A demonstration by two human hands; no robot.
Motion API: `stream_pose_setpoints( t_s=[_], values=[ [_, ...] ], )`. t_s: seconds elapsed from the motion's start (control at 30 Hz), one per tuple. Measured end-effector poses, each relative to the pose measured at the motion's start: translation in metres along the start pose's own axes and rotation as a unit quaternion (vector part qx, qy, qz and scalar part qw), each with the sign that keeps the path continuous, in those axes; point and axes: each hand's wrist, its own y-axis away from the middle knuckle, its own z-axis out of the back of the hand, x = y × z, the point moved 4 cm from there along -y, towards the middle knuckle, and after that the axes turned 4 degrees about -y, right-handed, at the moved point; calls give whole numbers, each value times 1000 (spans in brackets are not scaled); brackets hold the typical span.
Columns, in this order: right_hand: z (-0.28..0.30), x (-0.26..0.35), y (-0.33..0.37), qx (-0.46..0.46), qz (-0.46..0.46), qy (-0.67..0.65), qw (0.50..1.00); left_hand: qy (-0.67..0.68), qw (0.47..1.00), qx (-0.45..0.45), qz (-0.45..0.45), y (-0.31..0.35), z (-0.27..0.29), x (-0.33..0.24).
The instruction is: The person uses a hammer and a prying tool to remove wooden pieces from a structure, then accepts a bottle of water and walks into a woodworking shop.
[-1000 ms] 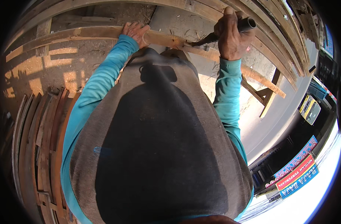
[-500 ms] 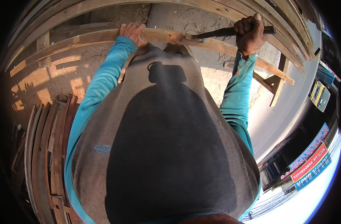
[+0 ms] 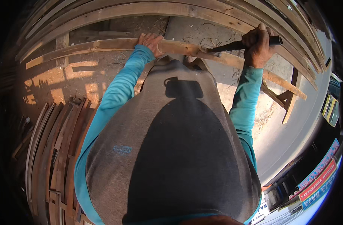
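A long wooden plank (image 3: pixel 104 44) lies crosswise in front of me, its ends bending in the fisheye view. My left hand (image 3: pixel 151 43) is closed over it just left of my body, fingers across the top. In my right hand (image 3: pixel 258 47) is a dark bar-like tool (image 3: pixel 231 46) with a thicker, tube-like handle end, the fist wrapped round it and the thumb up. The tool's narrow end meets the plank right of my left hand. What that tip grips or touches there is too small to make out.
More long planks (image 3: pixel 149 10) run along the far side. A wooden support (image 3: pixel 291 95) stands under the plank's right end. Stacked timber (image 3: pixel 59 150) lies at the lower left. Wood scraps litter the ground; coloured banners (image 3: pixel 317 178) hang at the right.
The whole view has shifted, so everything appears lower and farther right. Both hands keep their holds, and the tool's tip stays at the same part of the plank.
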Motion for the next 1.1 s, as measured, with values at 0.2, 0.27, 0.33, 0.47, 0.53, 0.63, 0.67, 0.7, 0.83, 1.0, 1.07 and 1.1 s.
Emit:
stream_pose_setpoints(
  t_s=[0.2, 0.27, 0.33, 0.47, 0.53, 0.63, 0.67, 0.7, 0.83, 1.0, 1.07, 1.1],
  values=[
    [31, 25, 16, 25, 8, 15, 1000, 8, 1000, -15, -7, -3, -18, -32],
    [41, 32, 7, -20, 29, 50, 998, 14, 999, -3, -45, -7, -16, -44],
    [48, 28, -2, -48, -44, -6, 998, 16, 997, -35, -62, -8, -12, -37],
    [-39, 24, 43, 42, 62, 232, 970, 4, 997, -74, -36, 1, -11, -39],
    [9, 25, 34, 22, 38, 111, 993, 17, 999, -26, -42, -1, -3, -46],
    [60, 35, 6, 12, -10, -6, 1000, 24, 989, -102, -100, -11, -20, -40],
    [59, 28, 2, -24, -19, 4, 1000, 37, 995, -66, -73, -7, -8, -49],
    [52, 30, -3, -58, -25, -2, 998, -21, 986, -147, -71, -8, -21, -44],
    [-2, 19, 14, -29, 9, 113, 993, 9, 995, -80, -55, -6, -7, -48],
    [73, 28, -5, -32, -8, -3, 999, 31, 990, -114, -76, -17, -12, -52],
    [76, 29, -10, -65, -21, -18, 997, 32, 995, -41, -86, -22, -10, -58],
    [66, 29, -10, -84, -37, -15, 996, 35, 995, -47, -87, -23, -16, -56]
  ],
)
